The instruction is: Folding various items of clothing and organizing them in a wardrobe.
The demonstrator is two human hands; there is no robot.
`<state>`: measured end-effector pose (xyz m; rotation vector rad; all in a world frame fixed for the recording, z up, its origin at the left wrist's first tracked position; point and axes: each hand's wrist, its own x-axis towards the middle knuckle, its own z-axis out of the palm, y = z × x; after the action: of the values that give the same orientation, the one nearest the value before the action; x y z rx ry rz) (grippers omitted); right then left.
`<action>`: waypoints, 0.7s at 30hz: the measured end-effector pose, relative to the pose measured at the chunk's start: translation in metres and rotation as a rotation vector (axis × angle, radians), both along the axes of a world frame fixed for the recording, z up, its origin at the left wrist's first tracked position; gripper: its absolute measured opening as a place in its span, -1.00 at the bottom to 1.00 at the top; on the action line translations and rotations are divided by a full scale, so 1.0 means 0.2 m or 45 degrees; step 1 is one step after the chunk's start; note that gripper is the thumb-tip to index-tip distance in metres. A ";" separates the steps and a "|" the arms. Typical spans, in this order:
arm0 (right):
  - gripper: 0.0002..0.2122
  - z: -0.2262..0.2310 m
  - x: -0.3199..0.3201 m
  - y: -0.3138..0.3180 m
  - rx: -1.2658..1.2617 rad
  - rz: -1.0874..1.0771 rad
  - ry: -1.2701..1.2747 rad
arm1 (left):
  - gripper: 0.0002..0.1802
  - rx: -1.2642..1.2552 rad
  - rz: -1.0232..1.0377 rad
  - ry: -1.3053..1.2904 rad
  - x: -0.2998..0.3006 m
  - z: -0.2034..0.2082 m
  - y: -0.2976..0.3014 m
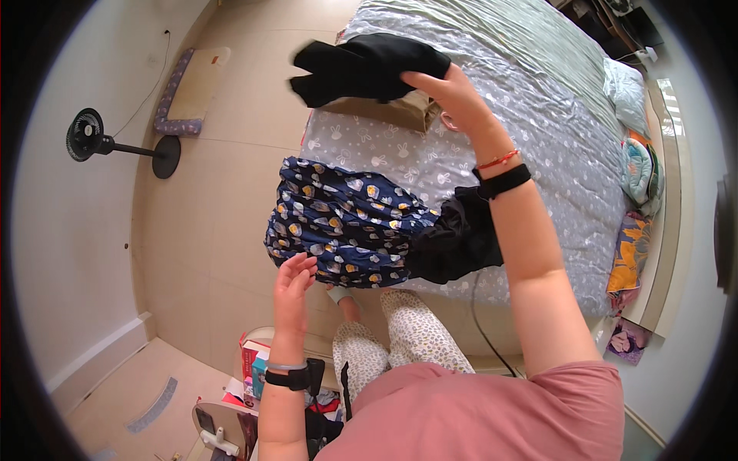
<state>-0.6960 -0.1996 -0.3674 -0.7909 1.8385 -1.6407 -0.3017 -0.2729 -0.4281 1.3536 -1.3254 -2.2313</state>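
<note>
My right hand (455, 96) is closed on the edge of a folded black garment (365, 65), with the thumb on top. The garment is lifted at the far side of the bed's near end, and its left end is blurred. Beneath it, a khaki folded piece (380, 113), perhaps cloth, lies on the bed. My left hand (294, 286) holds nothing, its fingers loosely extended by the near edge of a navy patterned garment (346, 223). Whether it touches the fabric I cannot tell. To the right of that garment's gathered part lies black cloth (461, 238), bunched up.
The bed (530, 215) has a grey rabbit-print sheet, with a pillow (624, 96) and folded textiles (636, 173) along its right side. A black standing fan (165, 156) and a cushioned mat (192, 92) are on the floor at left. Boxes (254, 369) stand near my left forearm.
</note>
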 end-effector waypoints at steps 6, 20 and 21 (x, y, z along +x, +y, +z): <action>-0.71 -0.95 -0.26 0.67 0.585 -0.292 0.398 | -0.70 0.044 -0.097 -0.250 0.09 -0.18 0.04; -0.88 -1.18 0.65 0.79 1.254 0.225 0.993 | -0.71 0.079 -0.349 -0.324 0.10 -0.24 0.26; -0.88 -1.15 0.68 0.76 1.250 0.226 0.994 | -0.71 0.066 -0.364 -0.283 0.09 -0.23 0.26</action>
<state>-0.5607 -0.0473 -0.5979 -1.1185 2.5933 -0.1385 -0.2843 -0.2204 -0.4751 1.5550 -1.6396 -2.3633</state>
